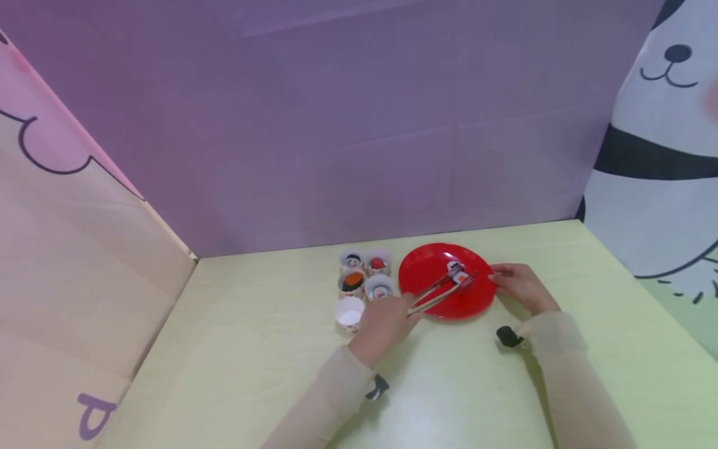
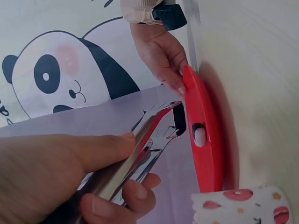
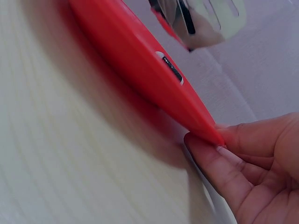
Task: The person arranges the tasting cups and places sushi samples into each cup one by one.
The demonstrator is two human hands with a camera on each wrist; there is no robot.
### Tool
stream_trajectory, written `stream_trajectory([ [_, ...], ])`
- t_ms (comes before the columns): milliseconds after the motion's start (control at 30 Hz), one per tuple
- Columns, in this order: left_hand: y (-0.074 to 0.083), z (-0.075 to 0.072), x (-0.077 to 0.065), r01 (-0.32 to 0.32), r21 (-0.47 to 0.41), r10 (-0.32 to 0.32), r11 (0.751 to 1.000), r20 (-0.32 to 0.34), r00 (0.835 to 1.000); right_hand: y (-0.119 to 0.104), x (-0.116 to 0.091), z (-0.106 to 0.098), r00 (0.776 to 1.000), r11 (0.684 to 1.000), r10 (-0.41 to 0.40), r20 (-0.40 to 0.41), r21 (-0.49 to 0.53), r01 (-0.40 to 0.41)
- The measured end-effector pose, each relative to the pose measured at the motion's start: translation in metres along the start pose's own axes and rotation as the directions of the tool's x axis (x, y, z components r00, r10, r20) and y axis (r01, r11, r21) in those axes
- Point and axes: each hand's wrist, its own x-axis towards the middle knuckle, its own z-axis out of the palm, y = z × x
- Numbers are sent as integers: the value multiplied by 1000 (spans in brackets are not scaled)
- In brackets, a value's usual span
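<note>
My left hand (image 1: pixel 387 324) grips metal tongs (image 1: pixel 434 298), their slotted heads over a red plate (image 1: pixel 432 259). A toy sushi roll (image 1: pixel 461 278) with an orange centre shows between the tong heads. In the left wrist view its dark side (image 2: pixel 179 119) shows there, close above the plate. Beside it, a second black-and-white sushi piece (image 2: pixel 199 135) lies on the plate. My right hand (image 1: pixel 521 285) pinches the plate's right rim, thumb and fingers on opposite sides of the edge (image 3: pixel 217 135).
Left of the plate stand several small paper cups. One holds an orange-topped piece (image 1: pixel 353 281), one a red piece (image 1: pixel 378 264). The nearest cup (image 1: pixel 349 312), beside my left hand, shows a white inside. A purple backdrop (image 1: pixel 336 156) rises behind the table (image 1: pixel 252 343).
</note>
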Motion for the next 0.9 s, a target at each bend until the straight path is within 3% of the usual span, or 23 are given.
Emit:
stream_trajectory([
  [233,-14,-8,-8,-26,-23,25,999,-44,999,0,-1,1,1000,999,-29,-5,17,30],
  [600,-35,-21,-17,-24,27,27,999,-90,996,1,-2,-1,999,998,-54,-5,30,54],
  [900,-50,-30,-24,6,18,-5,1000,-59,998,1,-2,0,999,998,-49,-12,45,50],
])
